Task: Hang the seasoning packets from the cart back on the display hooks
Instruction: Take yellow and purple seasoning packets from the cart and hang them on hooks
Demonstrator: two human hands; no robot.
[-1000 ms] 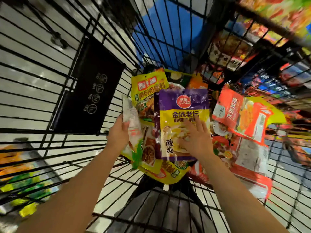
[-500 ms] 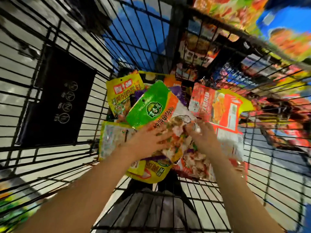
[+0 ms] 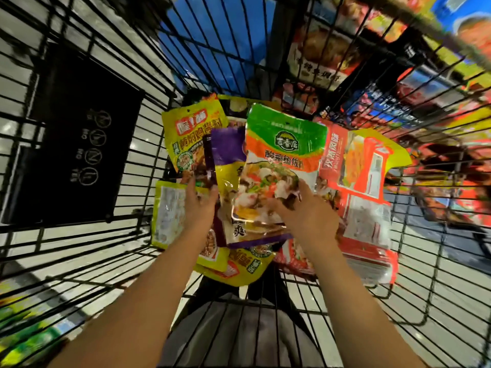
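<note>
Packets fill the bottom of a black wire cart (image 3: pixel 148 235). Both arms reach down into it.

On top sits a green packet (image 3: pixel 284 144) with an orange band and a round badge. Its writing is Chinese, too blurry for me to read well. The lower half shows a picture of food. The right hand (image 3: pixel 305 216) lies on its lower right corner, fingers curled at the edge and pinching it.

Under it is a purple packet (image 3: pixel 228 152) with a yellow lower part. The left hand (image 3: pixel 199 205) holds its left edge, thumb on the front and fingers behind.

Behind those stands a yellow packet (image 3: pixel 194 131) with a red label and big Chinese letters. It has a small hang hole at the top. A second yellow packet (image 3: pixel 170 213) lies left of the left hand, showing its pale back. To the right is a red packet (image 3: pixel 358 166) with white Chinese words, and it touches the green one.

A black sign (image 3: pixel 79 144) hangs on the cart's left wall. It has four round marks with tiny words, one looks like "NO".

Packets lie edge over edge, packed tight in the middle. Bare wire floor shows near the person's side and along the left wall. Shelves (image 3: pixel 425 75) of bright goods show through the right wall, all blurred.
</note>
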